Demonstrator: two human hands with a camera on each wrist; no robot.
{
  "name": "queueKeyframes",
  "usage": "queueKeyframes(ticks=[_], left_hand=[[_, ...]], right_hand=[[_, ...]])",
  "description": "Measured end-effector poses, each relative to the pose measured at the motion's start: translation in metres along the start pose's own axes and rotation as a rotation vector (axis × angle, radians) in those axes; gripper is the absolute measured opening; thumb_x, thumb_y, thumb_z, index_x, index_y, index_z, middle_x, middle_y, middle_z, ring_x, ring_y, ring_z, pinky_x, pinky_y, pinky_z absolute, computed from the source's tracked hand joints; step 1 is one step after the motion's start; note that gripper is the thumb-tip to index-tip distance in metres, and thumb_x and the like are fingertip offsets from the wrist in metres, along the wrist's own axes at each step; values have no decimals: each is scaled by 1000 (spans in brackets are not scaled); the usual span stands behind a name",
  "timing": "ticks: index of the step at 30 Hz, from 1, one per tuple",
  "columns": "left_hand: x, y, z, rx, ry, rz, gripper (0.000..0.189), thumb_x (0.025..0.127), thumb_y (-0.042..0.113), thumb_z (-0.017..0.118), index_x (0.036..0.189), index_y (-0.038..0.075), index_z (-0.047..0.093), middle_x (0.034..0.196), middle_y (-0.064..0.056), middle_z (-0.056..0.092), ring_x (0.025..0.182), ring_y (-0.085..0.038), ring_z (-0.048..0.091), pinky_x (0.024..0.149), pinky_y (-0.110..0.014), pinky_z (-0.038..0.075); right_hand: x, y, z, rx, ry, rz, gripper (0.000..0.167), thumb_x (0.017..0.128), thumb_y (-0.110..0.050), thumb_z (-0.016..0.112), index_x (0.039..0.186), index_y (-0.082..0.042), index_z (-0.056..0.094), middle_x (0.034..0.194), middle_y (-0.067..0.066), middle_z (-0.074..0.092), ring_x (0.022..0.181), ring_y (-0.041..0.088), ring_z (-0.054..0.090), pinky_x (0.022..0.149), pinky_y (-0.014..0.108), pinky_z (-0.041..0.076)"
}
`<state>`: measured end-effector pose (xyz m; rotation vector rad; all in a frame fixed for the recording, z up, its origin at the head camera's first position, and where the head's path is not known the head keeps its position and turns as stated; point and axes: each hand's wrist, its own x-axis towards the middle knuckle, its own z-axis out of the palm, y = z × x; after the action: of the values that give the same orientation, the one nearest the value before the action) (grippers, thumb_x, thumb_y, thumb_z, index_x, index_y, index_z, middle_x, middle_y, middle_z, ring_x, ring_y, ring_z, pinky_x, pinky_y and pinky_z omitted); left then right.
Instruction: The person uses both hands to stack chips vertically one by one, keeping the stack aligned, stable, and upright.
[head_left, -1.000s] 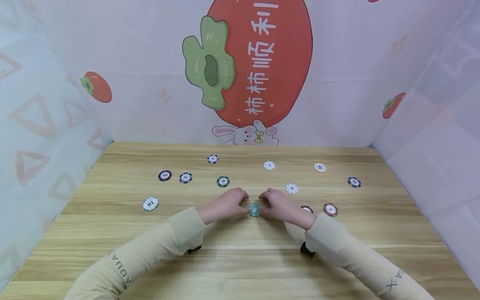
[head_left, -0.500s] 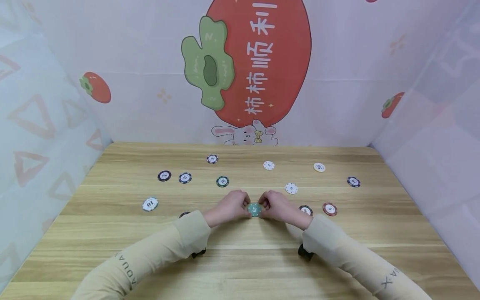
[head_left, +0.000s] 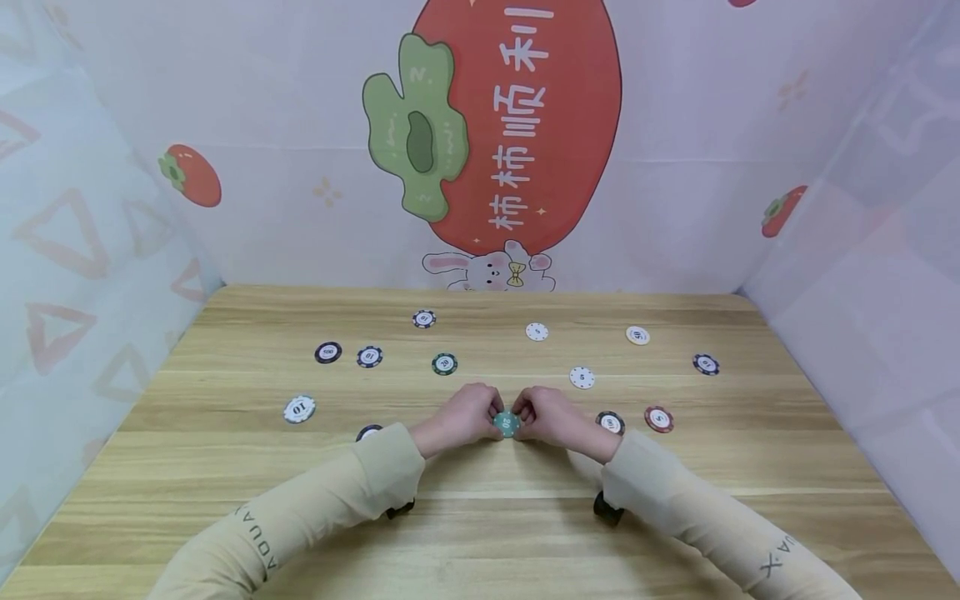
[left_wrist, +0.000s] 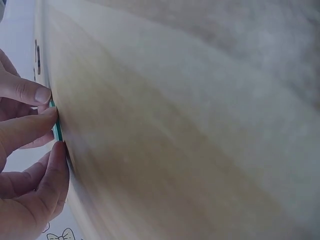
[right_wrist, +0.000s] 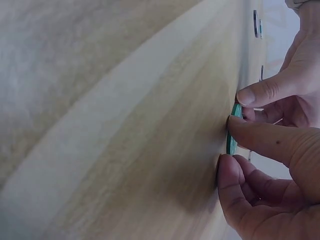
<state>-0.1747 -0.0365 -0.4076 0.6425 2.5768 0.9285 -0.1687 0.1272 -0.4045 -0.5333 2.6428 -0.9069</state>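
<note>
A green poker chip (head_left: 507, 424) marked 20 lies at the middle of the wooden table, between the two hands. My left hand (head_left: 468, 414) pinches its left side with thumb and curled fingers. From the other side my right hand (head_left: 553, 417) pinches it the same way. In the left wrist view the chip (left_wrist: 56, 127) shows edge-on, close to the tabletop, with fingertips at both its ends. Seen from the right wrist, the green chip (right_wrist: 232, 135) is likewise mostly covered by thumbs and fingers.
Around the hands lie several other chips: a green-rimmed one (head_left: 445, 364), a white 5 (head_left: 582, 377), a black-rimmed one (head_left: 610, 422) and a red one (head_left: 659, 419). A white 10 chip (head_left: 299, 409) is at left. A patterned backdrop (head_left: 300, 225) stands behind the table (head_left: 480, 533).
Both hands have closed in on the green chip, fingertips coming down to its edges. It has shifted slightly toward the person. The chip beside the right forearm is more uncovered.
</note>
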Motion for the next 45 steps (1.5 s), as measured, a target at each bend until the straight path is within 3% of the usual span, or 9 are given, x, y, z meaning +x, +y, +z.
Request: queueKeyframes(ticks=[11, 18, 25, 37, 45], left_hand=[[-7, 2, 1, -17, -28, -1, 27, 69, 4, 76, 91, 0, 61, 81, -3, 58, 71, -12, 53, 65, -22, 46], [-13, 3, 5, 43, -56, 21, 25, 71, 8, 75, 90, 3, 60, 80, 0, 57, 71, -9, 52, 64, -19, 45], [-20, 5, 9, 56, -37, 74, 26, 68, 8, 77, 87, 3, 60, 78, 1, 56, 69, -8, 50, 62, -19, 43], [-34, 10, 14, 93, -59, 85, 25, 68, 10, 78, 86, 5, 61, 77, 4, 53, 67, -5, 48, 60, -17, 42], [-45, 13, 17, 60, -60, 85, 23, 68, 7, 77, 84, 5, 61, 77, 4, 53, 67, -5, 48, 61, -17, 42]], right_hand=[[-7, -4, 4, -3, 0, -16, 25, 69, -2, 75, 90, 1, 61, 75, 3, 56, 67, 11, 50, 60, 21, 43], [-15, -4, 6, 3, -13, -13, 23, 69, -2, 75, 88, -1, 61, 73, 1, 54, 66, 12, 49, 58, 22, 42], [-23, -5, 9, 17, -30, -55, 22, 70, -1, 74, 87, 0, 61, 72, 1, 54, 65, 11, 49, 57, 21, 43], [-38, -11, 12, 6, -73, -73, 21, 70, -2, 74, 85, -2, 59, 70, 1, 52, 64, 11, 47, 56, 22, 41], [-45, -13, 17, -9, -71, -104, 21, 68, -1, 74, 83, -3, 59, 69, 0, 51, 63, 11, 46, 55, 22, 40]])
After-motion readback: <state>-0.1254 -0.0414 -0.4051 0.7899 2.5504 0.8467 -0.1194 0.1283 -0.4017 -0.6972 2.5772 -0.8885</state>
